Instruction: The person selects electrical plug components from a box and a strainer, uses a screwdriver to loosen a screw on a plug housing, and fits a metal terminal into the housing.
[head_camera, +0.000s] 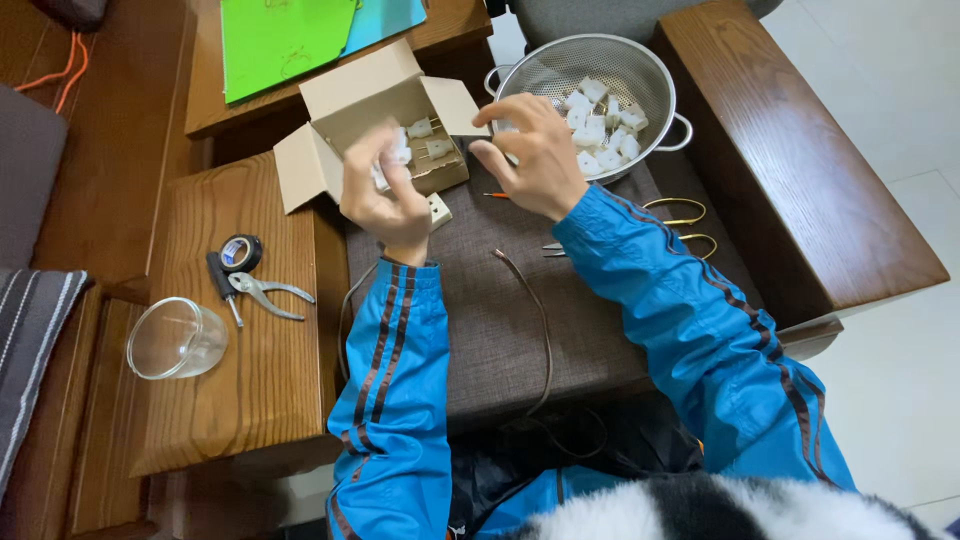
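Note:
My left hand (385, 195) grips a small white plug piece, blurred, just in front of an open cardboard box (330, 105) that holds more white plugs (425, 130). My right hand (530, 155) hovers between the box and a metal colander (600, 55), its fingers curled around something small and white that I cannot make out. The colander holds several white plug parts (600, 130). Another white plug (438, 208) lies on the brown cushion (500, 320) next to my left hand. A brown cord (540, 320) runs across the cushion toward me.
Scissors (680, 225) with gold handles lie on the cushion at the right. A tape roll (241, 252), pliers (265, 292), a screwdriver (220, 280) and a tipped glass (175, 338) rest on the wooden armrest at left. Green and blue folders (290, 35) lie behind the box.

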